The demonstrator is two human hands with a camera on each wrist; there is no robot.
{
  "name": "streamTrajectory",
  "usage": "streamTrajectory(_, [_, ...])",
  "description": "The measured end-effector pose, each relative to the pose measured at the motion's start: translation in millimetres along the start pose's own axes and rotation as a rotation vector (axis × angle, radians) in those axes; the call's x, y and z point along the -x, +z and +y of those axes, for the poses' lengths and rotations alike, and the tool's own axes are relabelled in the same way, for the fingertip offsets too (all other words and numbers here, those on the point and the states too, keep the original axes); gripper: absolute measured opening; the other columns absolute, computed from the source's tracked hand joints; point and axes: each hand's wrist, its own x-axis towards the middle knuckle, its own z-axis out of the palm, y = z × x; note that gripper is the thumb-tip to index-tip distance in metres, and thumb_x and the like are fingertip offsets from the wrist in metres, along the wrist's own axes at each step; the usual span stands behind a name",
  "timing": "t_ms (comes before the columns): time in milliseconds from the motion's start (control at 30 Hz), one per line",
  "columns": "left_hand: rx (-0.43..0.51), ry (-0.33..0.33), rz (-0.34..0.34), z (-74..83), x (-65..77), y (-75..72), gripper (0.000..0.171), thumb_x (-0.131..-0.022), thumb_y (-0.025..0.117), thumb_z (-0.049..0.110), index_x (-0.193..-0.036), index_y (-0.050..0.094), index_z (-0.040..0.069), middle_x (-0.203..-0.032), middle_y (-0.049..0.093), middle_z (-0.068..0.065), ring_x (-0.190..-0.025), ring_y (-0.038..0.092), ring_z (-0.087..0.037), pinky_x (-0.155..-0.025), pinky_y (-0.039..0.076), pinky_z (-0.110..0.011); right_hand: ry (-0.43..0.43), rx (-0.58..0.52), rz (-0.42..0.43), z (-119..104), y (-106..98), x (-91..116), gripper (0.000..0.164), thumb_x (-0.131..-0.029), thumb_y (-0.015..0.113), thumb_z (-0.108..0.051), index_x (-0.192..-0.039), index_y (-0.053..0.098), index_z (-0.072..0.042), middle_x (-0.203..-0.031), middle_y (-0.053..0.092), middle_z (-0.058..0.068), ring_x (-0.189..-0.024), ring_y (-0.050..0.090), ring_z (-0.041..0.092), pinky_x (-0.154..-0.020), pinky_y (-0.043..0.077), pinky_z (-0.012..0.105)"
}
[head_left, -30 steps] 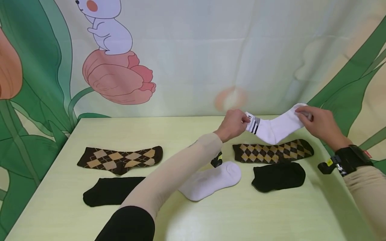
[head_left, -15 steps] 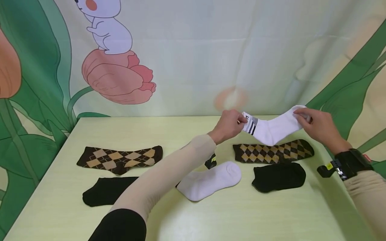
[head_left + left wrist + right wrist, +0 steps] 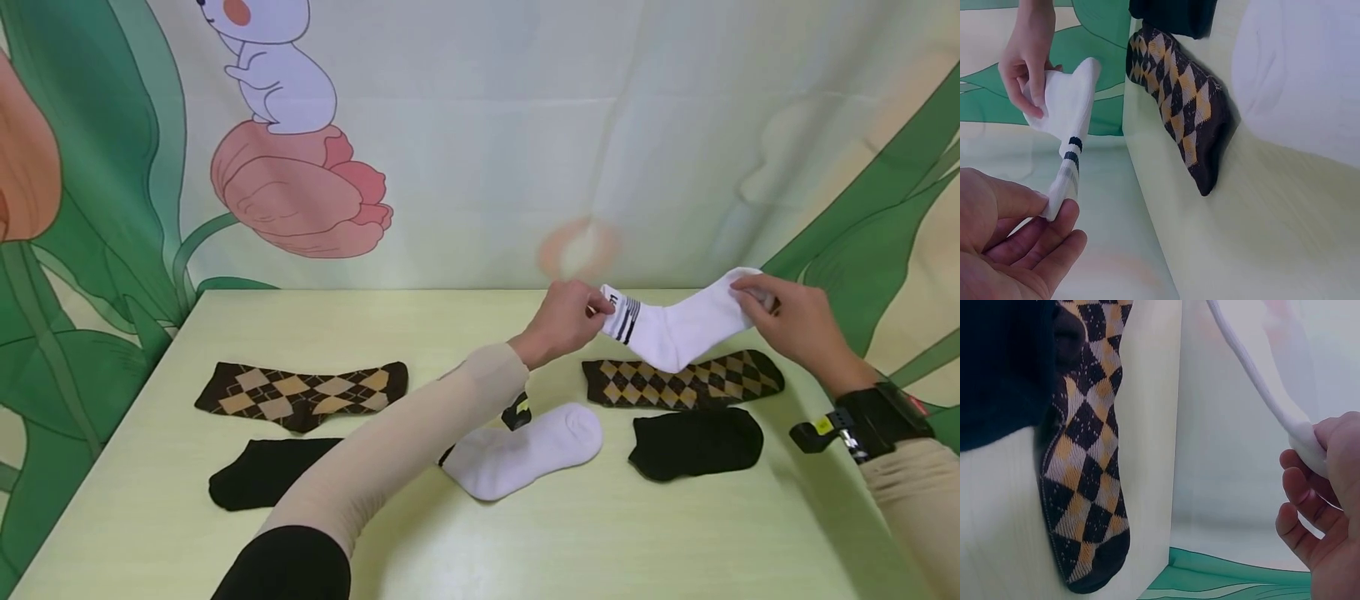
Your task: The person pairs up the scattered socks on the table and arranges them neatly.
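A white sock [image 3: 678, 329] with black stripes at its cuff hangs between my two hands over the back right of the table. My left hand [image 3: 567, 317] pinches the striped cuff between thumb and fingers, as the left wrist view also shows. At the toe end, my right hand [image 3: 798, 325] pinches the cloth; the right wrist view shows the toe [image 3: 1307, 447] between thumb and fingertips. Just below the held sock lies a brown argyle sock [image 3: 682, 380]. A second white sock [image 3: 525, 450] lies flat near my left forearm, its cuff partly hidden by the sleeve.
A black sock [image 3: 697, 443] lies in front of the right argyle sock. On the left are another argyle sock [image 3: 300, 395] and a black sock [image 3: 270, 472], partly covered by my left arm. A printed curtain [image 3: 465, 150] hangs behind the table [image 3: 525, 550].
Both hands have lowered slightly with the white sock, which now overlaps the argyle sock's top edge a little more. My left hand has shifted a bit to the left.
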Motion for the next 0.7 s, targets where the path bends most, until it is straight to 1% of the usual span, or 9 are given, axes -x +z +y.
streamTrajectory(133, [0.019,0.002,0.008,-2.5,7.1,-2.5,0.022,-0.098,0.063,0.003,-0.113,0.079,0.004,-0.113,0.076,-0.008,-0.094,0.072,-0.013,-0.071,0.049,-0.014,0.008,-0.015,0.006,-1.9,-0.2,3.3,0.02,-0.097,0.07,-0.012,-0.114,0.076,-0.003,-0.058,0.051,0.002,-0.049,0.035,0.012,-0.048,0.03,0.03])
streamTrajectory(233, [0.027,0.005,0.015,-5.3,12.0,-3.9,0.022,-0.097,0.063,0.003,-0.113,0.079,0.004,-0.112,0.077,-0.008,-0.092,0.072,-0.013,-0.071,0.049,-0.015,0.012,-0.032,0.002,-5.4,-0.1,5.5,0.021,-0.098,0.069,-0.013,-0.115,0.075,-0.004,-0.058,0.05,0.002,-0.049,0.037,0.014,-0.047,0.031,0.03])
streamTrajectory(433, [0.042,-0.004,0.02,-9.8,21.0,-7.3,0.022,-0.098,0.063,0.004,-0.111,0.08,0.004,-0.109,0.077,-0.008,-0.087,0.072,-0.012,-0.068,0.049,-0.016,0.014,-0.054,-0.003,-11.0,2.2,7.4,0.021,-0.097,0.069,-0.012,-0.115,0.075,-0.004,-0.061,0.055,0.003,-0.049,0.039,0.014,-0.046,0.032,0.028])
streamTrajectory(633, [0.027,-0.011,0.028,-13.6,28.7,-10.6,0.021,-0.098,0.063,0.005,-0.11,0.08,0.005,-0.107,0.078,-0.007,-0.084,0.072,-0.011,-0.069,0.05,-0.016,-0.02,-0.062,0.01,-17.4,2.7,8.7,0.021,-0.095,0.071,-0.009,-0.115,0.075,-0.004,-0.065,0.063,0.007,-0.05,0.041,0.009,-0.046,0.034,0.027])
streamTrajectory(700, [0.028,-0.011,0.033,-14.4,31.1,-12.0,0.02,-0.098,0.064,0.005,-0.109,0.08,0.005,-0.106,0.078,-0.006,-0.084,0.072,-0.011,-0.068,0.05,-0.017,-0.023,-0.064,0.012,-20.3,2.2,9.5,0.021,-0.095,0.071,-0.009,-0.115,0.075,-0.004,-0.066,0.063,0.007,-0.05,0.042,0.008,-0.045,0.034,0.027])
